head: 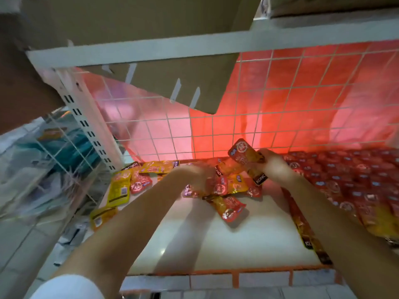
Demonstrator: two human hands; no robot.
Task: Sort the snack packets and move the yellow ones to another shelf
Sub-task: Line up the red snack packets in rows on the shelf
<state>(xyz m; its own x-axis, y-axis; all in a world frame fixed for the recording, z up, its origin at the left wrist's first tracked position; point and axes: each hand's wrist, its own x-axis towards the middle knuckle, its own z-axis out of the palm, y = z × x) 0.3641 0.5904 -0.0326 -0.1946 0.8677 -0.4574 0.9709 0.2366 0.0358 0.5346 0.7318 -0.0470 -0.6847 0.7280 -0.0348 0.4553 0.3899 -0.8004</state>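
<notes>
My two hands work a loose heap of snack packets [224,186] on the white shelf [226,238], backed by a wire grid [280,108] with red sheeting behind it. My right hand [274,167] is clamped on a small stack of packets [245,157], thumb over the top one, which reads red and orange. My left hand [194,178] is blurred over the heap; I cannot tell whether its fingers are apart or closed on anything. The yellow packets [119,187] lie mostly at the shelf's left edge, one [102,216] near the front left corner, others mixed into the heap. Neat rows of red packets [345,178] fill the right side. I judge these foil pouches light, limp and slippery: best pinched flat by an edge, a few at once.
</notes>
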